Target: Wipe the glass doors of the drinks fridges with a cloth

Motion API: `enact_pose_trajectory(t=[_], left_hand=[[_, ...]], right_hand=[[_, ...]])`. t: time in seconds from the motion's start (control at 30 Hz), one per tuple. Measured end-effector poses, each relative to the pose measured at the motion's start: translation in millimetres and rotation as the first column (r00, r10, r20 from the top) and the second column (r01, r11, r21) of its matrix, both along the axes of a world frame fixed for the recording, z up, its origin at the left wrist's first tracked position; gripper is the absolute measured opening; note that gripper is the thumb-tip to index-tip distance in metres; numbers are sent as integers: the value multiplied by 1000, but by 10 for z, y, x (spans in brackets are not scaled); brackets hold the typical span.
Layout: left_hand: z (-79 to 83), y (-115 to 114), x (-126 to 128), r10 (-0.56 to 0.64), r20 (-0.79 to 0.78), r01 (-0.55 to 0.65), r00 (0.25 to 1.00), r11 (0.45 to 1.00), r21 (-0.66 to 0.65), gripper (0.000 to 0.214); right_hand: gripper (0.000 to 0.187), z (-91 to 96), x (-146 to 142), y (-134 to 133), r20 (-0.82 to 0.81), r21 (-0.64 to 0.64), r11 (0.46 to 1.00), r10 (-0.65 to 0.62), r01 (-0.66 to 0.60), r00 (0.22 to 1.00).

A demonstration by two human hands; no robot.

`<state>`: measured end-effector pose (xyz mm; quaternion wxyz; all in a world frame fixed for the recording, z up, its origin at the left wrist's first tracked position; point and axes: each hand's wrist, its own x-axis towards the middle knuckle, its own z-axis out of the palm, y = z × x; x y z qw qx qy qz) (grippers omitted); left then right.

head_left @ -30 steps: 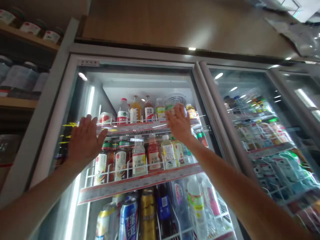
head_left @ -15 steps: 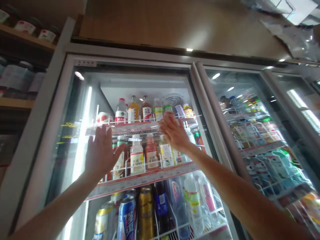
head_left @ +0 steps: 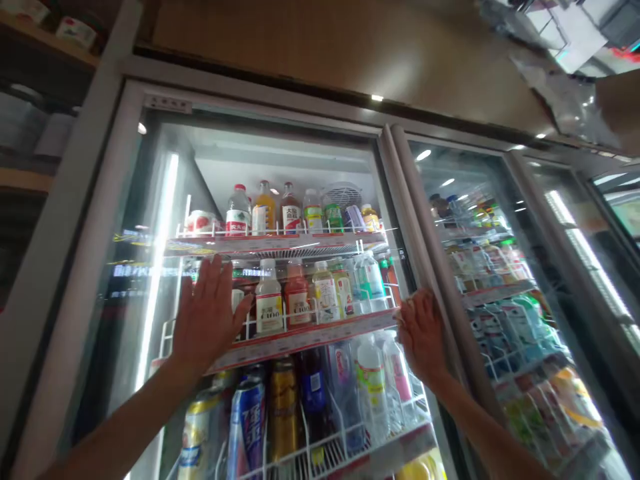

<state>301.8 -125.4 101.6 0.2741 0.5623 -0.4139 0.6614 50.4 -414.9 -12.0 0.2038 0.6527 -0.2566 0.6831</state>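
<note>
In front of me stands a glass-door drinks fridge (head_left: pixel 260 110). My left hand (head_left: pixel 205 320) is flat with fingers stretched, held up at the left part of the glass; whether the palm touches it I cannot tell. My right hand (head_left: pixel 423 333) is at the door's right frame (head_left: pixel 400 193), fingers together and bent over its edge. Behind the glass, between my hands, stand a white-labelled pale bottle (head_left: pixel 269 300), a reddish bottle (head_left: pixel 298 297) and a tea bottle (head_left: pixel 325 293). Lower down are a blue can (head_left: pixel 247 420) and a gold can (head_left: pixel 284 407).
More glass doors (head_left: pixel 480 267) with stocked drinks run on to the right. A wooden panel (head_left: pixel 300 53) spans the top, with plastic bags (head_left: pixel 565 93) at upper right. Shelves with jars (head_left: pixel 77 30) stand at the left.
My right hand has moved down and right, from in front of the upper shelf to the door's right frame. My left hand stays raised, and the view has shifted slightly.
</note>
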Motion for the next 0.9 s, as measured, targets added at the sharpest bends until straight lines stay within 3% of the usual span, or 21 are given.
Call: enact_pose_trajectory(t=[0.03,0.1,0.17,0.23,0.27,0.33,0.43,0.5,0.57,0.6,0.67,0.73,0.8,0.87,0.9], left_hand=[[-19,-8,1,0,8,0,1000,1000,-10,67],[-32,-21,10,9,21,-8,1000,1000,-30,67],[-30,-20,27,22,48,-20,999,999,-34,67],[-43,13,54,34,65,-33,997,999,-21,65],[-59,47,72,39,73,-38,997,999,-6,63],[-103,155,125,54,75,-57,996,998,33,61],[-172,402,246,101,39,-104,994,992,72,61],[-205,584,343,142,-32,-140,989,988,57,62],[-228,744,439,172,-118,-172,978,985,16,64],[-238,809,480,182,-152,-185,972,983,-6,64],[-255,908,542,195,-183,-203,963,979,-26,64],[-265,979,569,202,-178,-213,963,976,-45,63],[-258,1042,568,202,-165,-216,965,974,-72,62],[-230,1111,553,201,-158,-217,967,972,-94,61],[-207,1149,545,203,-155,-219,967,971,-94,61]], right_hand=[[53,126,-4,2,-10,-3,1000,3,-3,1000],[51,626,62,103,-44,-4,1000,25,-25,999],[50,1192,260,370,-30,20,999,46,-46,998],[50,1523,573,762,-100,-26,996,82,-85,992],[51,1561,742,967,-156,-78,990,101,-114,983],[52,1454,1013,1302,-331,-225,954,118,-200,936],[50,1303,1084,1447,-557,-374,872,61,-316,828],[49,1471,987,1341,-473,-319,911,86,-261,877],[50,1801,964,1262,-239,-155,972,135,-175,962],[51,1955,1017,1290,-156,-88,983,148,-163,977],[52,2101,1251,1521,-172,-87,977,178,-195,969],[51,1988,1580,1910,-353,-225,930,201,-291,914],[47,1754,1875,2279,-526,-376,828,180,-417,831],[44,1627,2028,2482,-640,-466,729,114,-501,760],[43,1651,2043,2510,-661,-477,715,93,-512,745]])
